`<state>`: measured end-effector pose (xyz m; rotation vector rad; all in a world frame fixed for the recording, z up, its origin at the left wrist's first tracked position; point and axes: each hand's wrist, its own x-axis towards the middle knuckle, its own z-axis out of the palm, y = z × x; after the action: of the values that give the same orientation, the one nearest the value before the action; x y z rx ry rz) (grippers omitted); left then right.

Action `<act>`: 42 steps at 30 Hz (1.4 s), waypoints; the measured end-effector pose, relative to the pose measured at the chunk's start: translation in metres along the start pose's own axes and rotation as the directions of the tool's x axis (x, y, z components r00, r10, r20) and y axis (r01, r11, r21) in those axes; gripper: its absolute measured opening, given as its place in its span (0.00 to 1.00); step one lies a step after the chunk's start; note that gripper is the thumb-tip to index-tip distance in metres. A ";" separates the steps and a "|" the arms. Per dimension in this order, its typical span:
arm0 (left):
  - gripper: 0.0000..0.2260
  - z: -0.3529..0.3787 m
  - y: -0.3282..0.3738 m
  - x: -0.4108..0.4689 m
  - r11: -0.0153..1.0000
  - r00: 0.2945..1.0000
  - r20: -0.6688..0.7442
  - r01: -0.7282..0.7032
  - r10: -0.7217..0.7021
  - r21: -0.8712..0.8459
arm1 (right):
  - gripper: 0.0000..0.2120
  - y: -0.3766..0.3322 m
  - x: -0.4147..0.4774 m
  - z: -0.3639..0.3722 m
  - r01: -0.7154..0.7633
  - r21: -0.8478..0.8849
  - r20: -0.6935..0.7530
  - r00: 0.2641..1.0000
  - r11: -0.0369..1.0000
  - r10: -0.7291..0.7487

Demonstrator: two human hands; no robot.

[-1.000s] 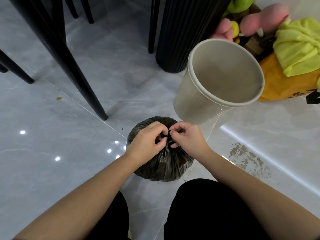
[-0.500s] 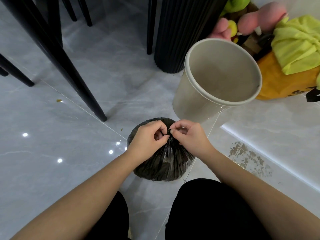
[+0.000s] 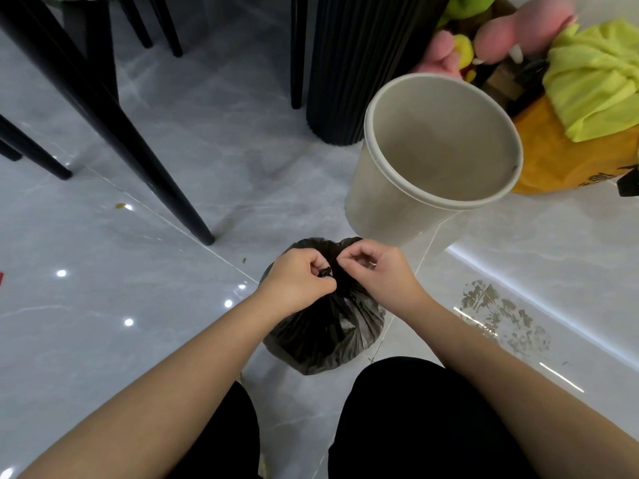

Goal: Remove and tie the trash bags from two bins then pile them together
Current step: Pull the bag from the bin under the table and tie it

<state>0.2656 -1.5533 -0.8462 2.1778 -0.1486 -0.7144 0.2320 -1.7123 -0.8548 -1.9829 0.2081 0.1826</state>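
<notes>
Only the orange bag (image 3: 567,160), up and to the right of the right hand (image 3: 378,271), carries dark print, upside down and unreadable.

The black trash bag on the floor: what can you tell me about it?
The black trash bag is thin, shiny, crinkled plastic, bulging and rounded, sitting on the grey tiled floor just in front of the empty beige bin. Its top is gathered into a neck, pinched by the left hand and right hand.
</notes>
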 end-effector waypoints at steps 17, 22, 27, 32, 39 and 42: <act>0.07 -0.042 0.003 -0.005 0.943 0.996 0.084 -0.015 -0.014 0.333 | 0.27 0.004 0.008 0.022 0.112 -0.351 0.270 0.963 0.930 -0.013; 0.05 -0.058 0.000 0.001 0.899 0.985 0.113 0.070 -0.131 0.432 | 0.27 0.001 0.013 0.033 0.100 -0.341 0.329 0.944 0.935 0.019; 0.04 -0.070 0.000 0.010 0.909 0.996 0.073 0.023 -0.059 0.416 | 0.26 -0.010 0.025 0.042 0.162 -0.331 0.356 0.934 0.930 -0.036; 0.03 -0.072 -0.002 0.006 0.893 0.999 0.021 -0.038 0.032 0.449 | 0.26 -0.023 0.034 0.050 0.223 -0.473 0.321 0.945 0.852 -0.069; 0.04 -0.074 -0.014 -0.002 0.866 0.991 -0.015 -0.109 0.133 0.487 | 0.19 -0.034 0.034 0.065 0.248 -0.640 0.296 0.953 0.727 -0.064; 0.05 -0.078 -0.014 0.001 0.887 0.993 -0.004 -0.105 0.120 0.451 | 0.15 -0.028 0.037 0.067 0.272 -0.601 0.266 0.955 0.752 -0.133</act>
<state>0.3069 -1.4918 -0.8173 2.5936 -0.4616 -0.6214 0.2722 -1.6425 -0.8652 -2.6222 -0.2490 0.3522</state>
